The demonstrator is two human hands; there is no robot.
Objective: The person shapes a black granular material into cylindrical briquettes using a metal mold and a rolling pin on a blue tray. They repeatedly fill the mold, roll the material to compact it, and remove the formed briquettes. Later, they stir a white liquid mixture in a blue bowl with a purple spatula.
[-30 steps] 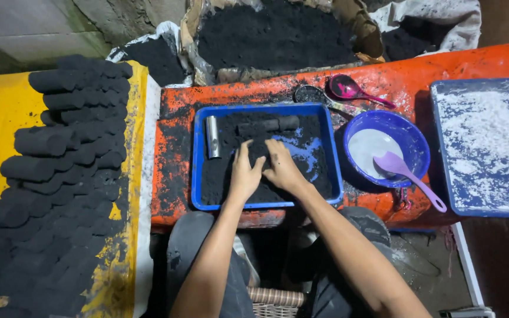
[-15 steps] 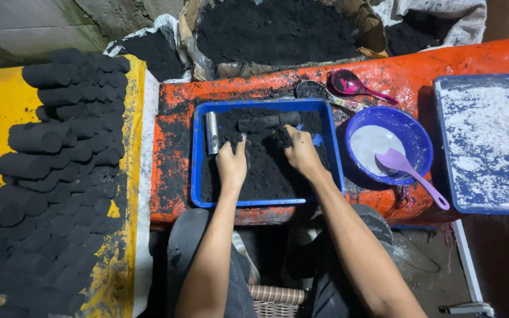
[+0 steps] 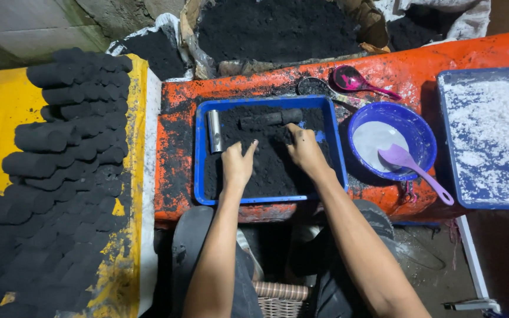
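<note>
My left hand (image 3: 237,163) and my right hand (image 3: 306,150) both lie palm down on black charcoal powder in a blue tray (image 3: 198,171). The fingers of each are spread and pressed into the powder, holding nothing. A short metal tube (image 3: 214,131) lies at the tray's left side, just beyond my left hand. A black pressed cylinder (image 3: 269,119) lies across the tray's far end, just ahead of my right fingertips.
Many black briquettes (image 3: 60,153) are stacked on a yellow sheet at left. A blue bowl (image 3: 420,132) with white paste and a purple spoon (image 3: 410,166) stands right of the tray. A blue tray of white powder (image 3: 493,135) is far right. Sacks of black powder (image 3: 272,29) sit behind.
My hands were together at the tray's near middle, then spread apart and slid toward the far end. My left hand has since drawn back slightly and opened its fingers.
</note>
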